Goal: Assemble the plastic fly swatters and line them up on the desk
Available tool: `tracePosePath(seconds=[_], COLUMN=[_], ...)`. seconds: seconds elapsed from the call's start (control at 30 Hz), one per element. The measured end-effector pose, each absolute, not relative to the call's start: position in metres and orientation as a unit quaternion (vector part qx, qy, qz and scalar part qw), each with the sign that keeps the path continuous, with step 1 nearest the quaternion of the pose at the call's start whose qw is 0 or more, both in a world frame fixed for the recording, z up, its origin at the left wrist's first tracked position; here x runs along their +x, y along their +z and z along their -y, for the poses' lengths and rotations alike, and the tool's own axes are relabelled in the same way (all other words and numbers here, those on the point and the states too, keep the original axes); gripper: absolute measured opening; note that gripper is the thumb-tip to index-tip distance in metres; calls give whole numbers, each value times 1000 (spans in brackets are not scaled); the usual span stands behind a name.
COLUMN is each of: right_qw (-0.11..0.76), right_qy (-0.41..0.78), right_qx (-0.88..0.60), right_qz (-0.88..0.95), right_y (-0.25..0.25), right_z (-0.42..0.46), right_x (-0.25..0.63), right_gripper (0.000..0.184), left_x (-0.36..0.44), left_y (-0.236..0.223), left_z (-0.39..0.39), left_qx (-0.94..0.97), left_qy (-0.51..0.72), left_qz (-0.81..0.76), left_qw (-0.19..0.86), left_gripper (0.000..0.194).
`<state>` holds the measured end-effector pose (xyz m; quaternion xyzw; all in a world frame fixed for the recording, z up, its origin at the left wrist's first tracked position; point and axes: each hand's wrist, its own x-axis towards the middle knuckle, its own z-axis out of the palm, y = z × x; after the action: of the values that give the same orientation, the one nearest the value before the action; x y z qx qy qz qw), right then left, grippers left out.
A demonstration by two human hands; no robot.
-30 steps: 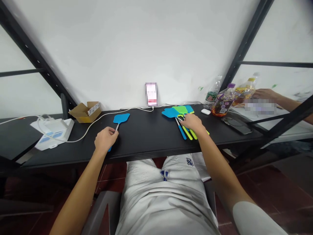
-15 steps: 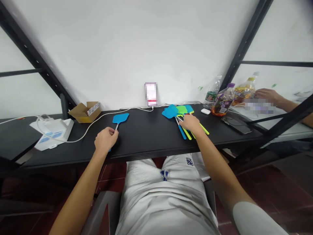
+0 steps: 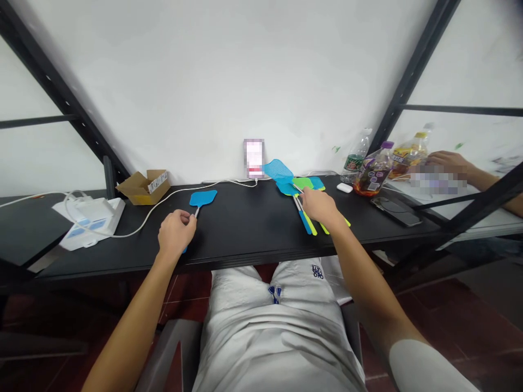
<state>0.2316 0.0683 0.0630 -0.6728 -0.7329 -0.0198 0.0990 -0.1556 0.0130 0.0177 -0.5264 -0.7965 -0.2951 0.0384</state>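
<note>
Blue and flat, a lone swatter (image 3: 203,197) lies on the black desk (image 3: 241,228) under the half-curled left hand (image 3: 177,231); whether it grips, I cannot tell. Farther on, the right hand (image 3: 320,206) pinches the thin shaft of a raised swatter (image 3: 279,170), its blue mesh head tilted above the blue-and-green pile (image 3: 303,182).

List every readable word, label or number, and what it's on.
Nothing reads for certain.
White clothing: dark letters, too blurred.
Green-labelled bottle: too small.
Purple-capped bottle: too small.
Yellow-capped bottle: too small.
Cardboard box sticker: too small.
Upright phone: pixelated.
Far-right patch: pixelated.
</note>
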Motion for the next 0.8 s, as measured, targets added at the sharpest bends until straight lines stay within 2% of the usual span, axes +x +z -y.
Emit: tracePosePath(seconds=[0.17, 0.3, 0.37, 0.53, 0.8], right_qw=[74, 46, 42, 13, -3], right_qy=[-39, 16, 39, 69, 81], right_qx=[-559, -474, -438, -383, -381], right_qz=[825, 879, 897, 921, 921], right_y=[68, 67, 68, 71, 62], right_z=[-51, -41, -36, -26, -23], right_x=[216, 206, 203, 197, 181], right_gripper=[32, 29, 29, 30, 34], left_x=[-142, -110, -95, -83, -86], left_y=[23, 32, 34, 19, 1], left_z=[-4, 16, 24, 24, 16], left_qx=[-586, -720, -794, -864, -872], left_qy=[-355, -374, -331, -258, -257], left_qz=[724, 582, 506, 419, 387], left_qw=[78, 59, 60, 109, 154], left_gripper=[21, 55, 62, 46, 53])
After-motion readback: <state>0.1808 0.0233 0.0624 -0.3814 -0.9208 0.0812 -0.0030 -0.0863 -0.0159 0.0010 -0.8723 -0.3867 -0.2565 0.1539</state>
